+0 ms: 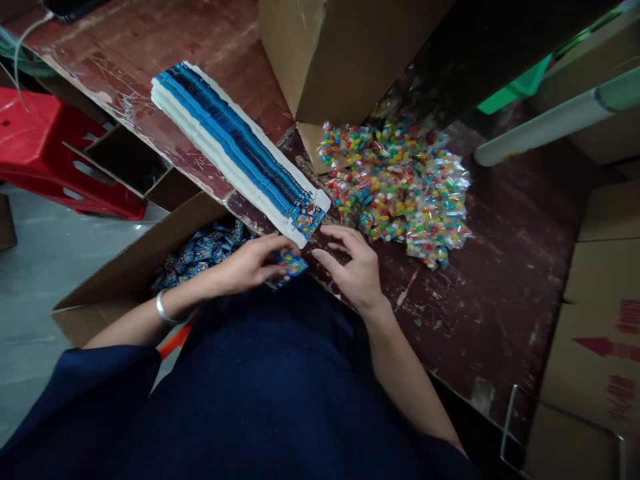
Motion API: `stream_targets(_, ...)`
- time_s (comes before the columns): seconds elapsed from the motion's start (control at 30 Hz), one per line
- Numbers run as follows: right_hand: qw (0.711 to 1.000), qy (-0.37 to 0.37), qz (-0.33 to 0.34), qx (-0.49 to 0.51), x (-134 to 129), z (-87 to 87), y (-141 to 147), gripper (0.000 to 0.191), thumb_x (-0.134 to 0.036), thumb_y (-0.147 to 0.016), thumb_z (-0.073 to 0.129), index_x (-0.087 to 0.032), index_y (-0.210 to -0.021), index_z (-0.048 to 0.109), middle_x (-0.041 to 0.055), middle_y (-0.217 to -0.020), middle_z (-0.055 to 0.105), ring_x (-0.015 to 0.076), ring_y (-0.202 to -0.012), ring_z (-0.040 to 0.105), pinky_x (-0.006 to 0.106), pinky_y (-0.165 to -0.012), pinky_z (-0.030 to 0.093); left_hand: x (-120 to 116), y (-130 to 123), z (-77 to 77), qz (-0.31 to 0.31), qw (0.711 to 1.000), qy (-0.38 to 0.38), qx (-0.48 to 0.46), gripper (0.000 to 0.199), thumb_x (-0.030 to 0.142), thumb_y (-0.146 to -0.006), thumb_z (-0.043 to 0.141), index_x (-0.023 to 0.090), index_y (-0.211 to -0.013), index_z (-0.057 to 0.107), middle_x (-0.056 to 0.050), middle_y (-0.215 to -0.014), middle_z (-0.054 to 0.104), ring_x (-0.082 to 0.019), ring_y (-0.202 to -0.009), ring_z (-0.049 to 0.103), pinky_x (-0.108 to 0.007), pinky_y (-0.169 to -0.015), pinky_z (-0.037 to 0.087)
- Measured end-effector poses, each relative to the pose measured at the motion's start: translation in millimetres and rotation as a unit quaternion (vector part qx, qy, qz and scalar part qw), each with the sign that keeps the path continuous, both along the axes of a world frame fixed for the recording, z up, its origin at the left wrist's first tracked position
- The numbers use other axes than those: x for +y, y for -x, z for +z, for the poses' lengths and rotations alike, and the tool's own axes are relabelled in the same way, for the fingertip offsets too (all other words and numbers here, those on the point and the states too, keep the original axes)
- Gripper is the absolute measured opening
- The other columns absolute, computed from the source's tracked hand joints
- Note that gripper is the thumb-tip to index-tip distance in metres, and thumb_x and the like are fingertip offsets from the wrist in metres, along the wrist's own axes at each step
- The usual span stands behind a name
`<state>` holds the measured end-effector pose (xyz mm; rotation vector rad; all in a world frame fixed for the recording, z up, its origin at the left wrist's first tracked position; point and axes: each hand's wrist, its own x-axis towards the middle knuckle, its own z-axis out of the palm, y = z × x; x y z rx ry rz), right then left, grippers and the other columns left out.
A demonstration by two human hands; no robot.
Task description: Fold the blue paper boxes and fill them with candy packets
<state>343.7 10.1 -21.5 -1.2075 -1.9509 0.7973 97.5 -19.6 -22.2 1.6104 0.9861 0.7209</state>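
Note:
Between the thumb and fingers of my left hand is a small blue printed candy box, held in front of my body by the table edge. My right hand is just to the right of it, fingers curved and thumb apart, with nothing in its grasp. Its fingertips are close to the near end of a long overlapping row of flat blue-and-white printed cartons. Beyond that hand lies a heap of clear bags of colourful candies.
A cardboard box below the table edge holds many small blue packs. A large carton stands on the red-brown table. To the left is a red stool; a pale pole and stacked cartons are at right.

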Motion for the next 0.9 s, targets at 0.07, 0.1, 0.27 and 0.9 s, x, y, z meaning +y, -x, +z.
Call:
stream_targets(0.07, 0.995, -0.054, -0.009, -0.078, 11, -14.5, -1, 0.042, -0.036, -0.085, 0.083, -0.024, -0.123, 0.069, 0.0119, -0.131, 0.073, 0.0325, -0.126, 0.065, 0.054, -0.109, 0.055, 8, 26, 3.7, 0.002, 0.99, -0.066, 0.125, 0.024, 0.021, -0.092, 0.066, 0.021, -0.116, 0.07, -0.007, -0.111, 0.069, -0.021, -0.099, 0.068, -0.038, -0.094, 0.057)
stream_targets(0.1, 0.991, -0.068, -0.005, -0.112, 16, -21.2, 0, 0.048, -0.034, -0.082, 0.086, -0.023, -0.125, 0.067, 0.013, -0.132, 0.072, 0.0338, -0.129, 0.063, 0.056, -0.111, 0.053, 11, 37, 5.3, 0.017, 0.981, -0.084, 0.174, 0.026, 0.02, -0.092, 0.065, 0.023, -0.117, 0.071, -0.007, -0.111, 0.068, -0.022, -0.099, 0.068, -0.039, -0.094, 0.057)
stream_targets(0.27, 0.975, -0.093, 0.0, -0.204, 20, -37.5, 10, 0.052, -0.037, -0.078, 0.089, -0.022, -0.122, 0.066, 0.016, -0.132, 0.072, 0.0367, -0.129, 0.063, 0.056, -0.105, 0.058, 15, 58, 10.3, 0.093, 0.965, -0.114, 0.217, 0.031, 0.024, -0.089, 0.069, 0.023, -0.12, 0.071, -0.008, -0.113, 0.07, -0.023, -0.099, 0.069, -0.039, -0.091, 0.057)
stream_targets(0.9, 0.988, -0.139, 0.05, -0.033, -61, 1.6, 0, 0.038, -0.026, -0.09, 0.075, -0.029, -0.127, 0.069, 0.0071, -0.112, 0.081, 0.0263, -0.102, 0.079, 0.043, -0.088, 0.067, 13, -43, -12.7, 0.06, 0.816, 0.401, -0.413, 0.045, 0.039, -0.076, 0.091, 0.014, -0.108, 0.071, -0.017, -0.122, 0.077, -0.025, -0.1, 0.078, -0.038, -0.093, 0.061)
